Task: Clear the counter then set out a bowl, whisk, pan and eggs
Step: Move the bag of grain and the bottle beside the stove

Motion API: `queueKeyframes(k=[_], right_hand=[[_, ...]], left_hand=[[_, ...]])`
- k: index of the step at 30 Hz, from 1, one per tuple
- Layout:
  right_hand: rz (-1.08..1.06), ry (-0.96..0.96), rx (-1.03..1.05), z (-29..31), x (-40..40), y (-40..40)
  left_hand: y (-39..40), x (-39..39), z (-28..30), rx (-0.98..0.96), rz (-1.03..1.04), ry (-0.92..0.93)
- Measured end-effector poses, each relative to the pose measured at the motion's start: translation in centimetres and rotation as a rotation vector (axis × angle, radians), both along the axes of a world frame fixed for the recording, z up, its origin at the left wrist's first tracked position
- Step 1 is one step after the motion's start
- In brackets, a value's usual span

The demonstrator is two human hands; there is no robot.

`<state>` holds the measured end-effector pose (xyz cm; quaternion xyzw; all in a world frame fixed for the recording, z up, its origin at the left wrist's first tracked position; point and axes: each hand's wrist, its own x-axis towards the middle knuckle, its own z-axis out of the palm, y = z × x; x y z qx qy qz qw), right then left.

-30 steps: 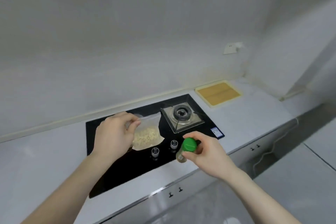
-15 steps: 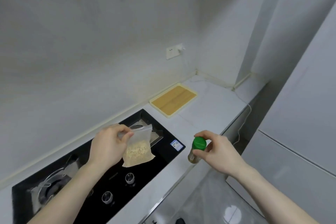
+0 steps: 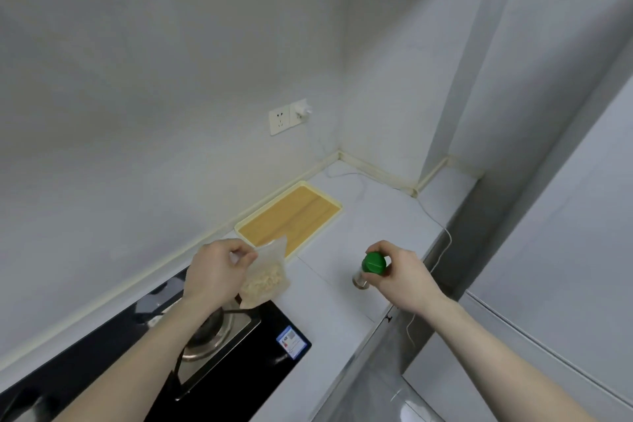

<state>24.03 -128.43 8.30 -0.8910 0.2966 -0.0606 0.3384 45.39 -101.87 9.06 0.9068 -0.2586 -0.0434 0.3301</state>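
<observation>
My left hand (image 3: 215,272) pinches the top of a clear plastic bag (image 3: 265,279) holding pale crumbly food, and the bag hangs above the right burner of the hob. My right hand (image 3: 406,276) grips a small glass jar with a green lid (image 3: 371,265), held over the white counter (image 3: 346,298) to the right of the hob. No bowl, whisk, pan or eggs are in view.
A black glass gas hob (image 3: 239,360) fills the lower left. A wooden cutting board in a cream frame (image 3: 291,217) lies by the back wall. A wall socket (image 3: 289,116) has a plug and a thin white cable running across the counter corner. A tall grey cabinet stands on the right.
The view has swung to the right along the counter. Both hands moved right with it, still holding the bag and the jar, from over the hob knobs toward the cutting board and the bare counter.
</observation>
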Motion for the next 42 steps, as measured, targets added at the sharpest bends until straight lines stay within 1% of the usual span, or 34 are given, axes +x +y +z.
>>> queueKeyframes(k=[7, 14, 18, 22, 27, 32, 38, 42], right_hand=[[0.026, 0.015, 0.021, -2.5, 6.1, -7.2], [0.106, 0.101, 0.001, -5.8, 15.6, -15.4], [0.148, 0.114, 0.003, -7.4, 21.1, -18.7], [0.191, 0.109, 0.008, -9.2, 25.4, -21.5], [0.231, 0.125, -0.029, -11.2, 29.8, -23.6], [0.28, 0.213, -0.061, -12.6, 33.7, -24.6], [0.367, 0.293, -0.1, -14.5, 35.8, -25.1], [0.388, 0.291, -0.087, -15.1, 36.1, -25.2]], left_hand=[[-6.2, 2.5, -0.5, 0.01, 0.029, 0.042], [-10.0, 4.1, -2.2, 0.02, 0.166, 0.118], [-12.2, 4.5, -2.9, 0.041, 0.247, 0.133], [-14.3, 5.1, -3.9, 0.015, 0.332, 0.172], [-16.8, 5.1, -5.0, -0.038, 0.43, 0.185], [-17.7, 4.5, -5.5, -0.083, 0.525, 0.214], [-18.5, 4.2, -5.4, -0.104, 0.542, 0.248], [-19.0, 4.3, -5.4, -0.079, 0.522, 0.269]])
